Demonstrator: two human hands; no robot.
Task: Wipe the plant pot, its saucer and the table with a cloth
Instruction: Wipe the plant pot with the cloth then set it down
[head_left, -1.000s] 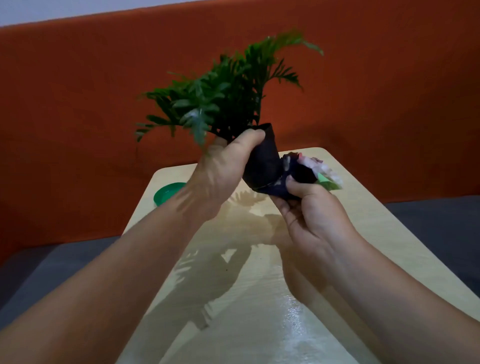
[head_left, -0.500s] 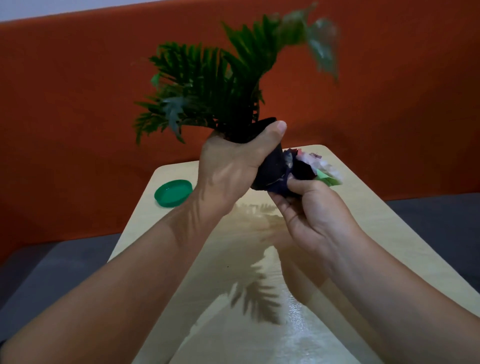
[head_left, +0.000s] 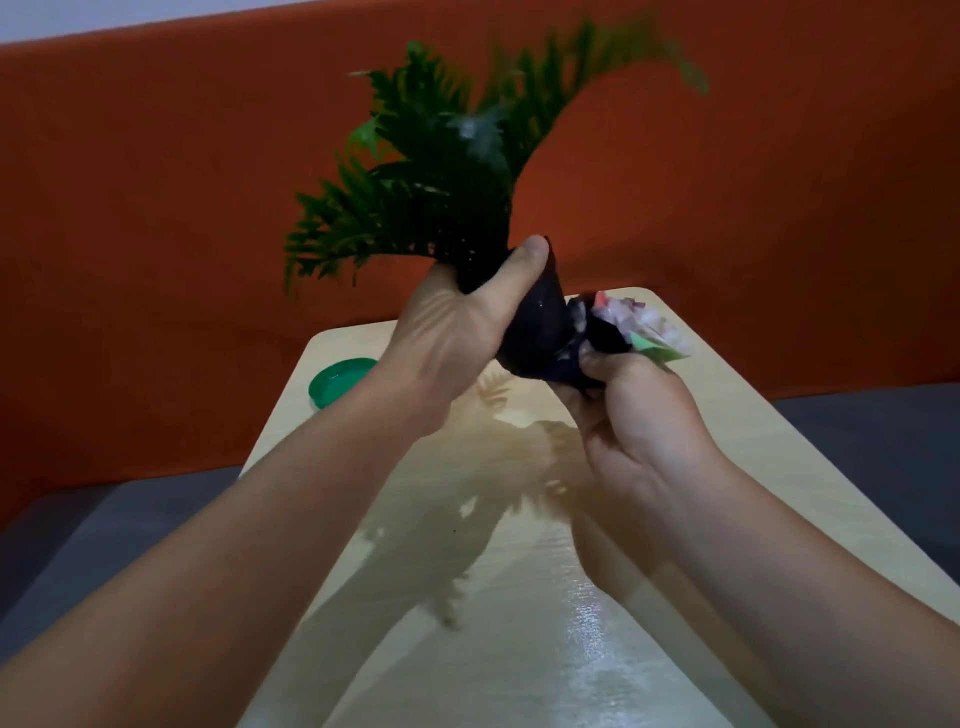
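Left of the left hand's grip, the round green saucer (head_left: 340, 381) lay near the counter's (head_left: 753, 467) far left corner. The left hand (head_left: 457, 332) clasped the dark, smooth pot (head_left: 540, 332), held above the glossy pale wood, fronds (head_left: 441, 171) blurred. The right hand (head_left: 639, 415) clenched a crumpled patterned cloth (head_left: 613, 325) against the pot's right side; bare counter lay beneath.

An orange fabric backrest (head_left: 156, 234) fills the view from 9 to 3 o'clock. Above it, at 11 o'clock, is a pale wall (head_left: 104, 18). Grey cushions (head_left: 78, 545) lie beside the glossy wooden worktop (head_left: 571, 649).
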